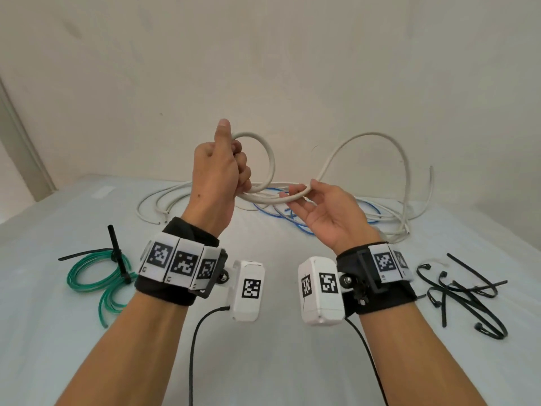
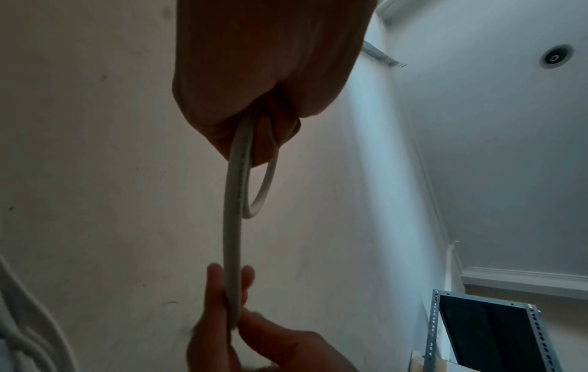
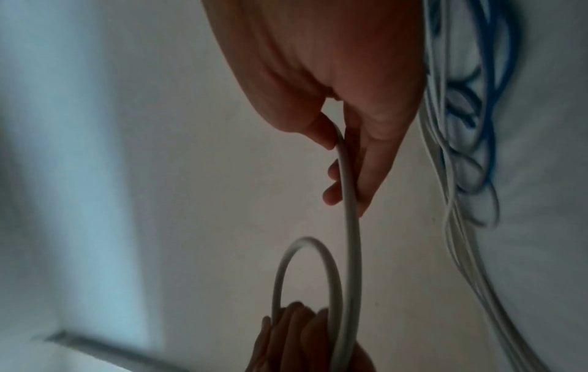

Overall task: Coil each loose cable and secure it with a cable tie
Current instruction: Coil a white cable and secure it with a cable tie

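A thick white cable [image 1: 270,159] forms one raised loop above the table. My left hand [image 1: 222,168] grips that loop in a fist, thumb pointing up; the left wrist view shows the cable [image 2: 234,226] running out of the curled fingers. My right hand [image 1: 304,194], palm up, pinches the same cable between thumb and fingers just right of the loop; in the right wrist view the cable [image 3: 348,201] passes under the thumb. The rest of the white cable [image 1: 377,139] arches up and trails onto the table behind.
A blue cable [image 1: 281,212] lies tangled with more white cable [image 1: 158,200] on the white table. A green coil [image 1: 90,276] bound with a black tie lies at left. Several loose black cable ties [image 1: 465,291] lie at right. A wall stands close behind.
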